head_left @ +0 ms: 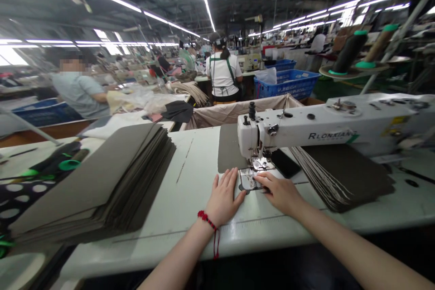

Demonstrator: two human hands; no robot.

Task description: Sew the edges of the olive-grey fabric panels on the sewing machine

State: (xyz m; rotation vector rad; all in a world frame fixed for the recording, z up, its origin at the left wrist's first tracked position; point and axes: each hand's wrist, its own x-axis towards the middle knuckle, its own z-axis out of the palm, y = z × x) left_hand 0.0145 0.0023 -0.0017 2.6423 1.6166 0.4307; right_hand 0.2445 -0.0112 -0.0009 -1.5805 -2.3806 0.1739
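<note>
The left hand (224,197) and the right hand (280,194) are both open and flat, gripping nothing. The left rests on the pale surface (190,231), a red beaded bracelet (207,219) at its wrist, its fingers just beside the metal plate (249,180) under the presser foot (258,164) of an industrial sewing machine (326,129). The right comes in from the other side, its fingertips (260,176) on that plate. A dark grey panel (228,147) lies on the surface directly ahead of the left hand, running up to the foot. A black phone (284,163) sits just ahead of the right hand, with a fanned stack of grey panels (346,176) beyond it. A much taller stack (91,181) lies well left of the left hand.
</note>
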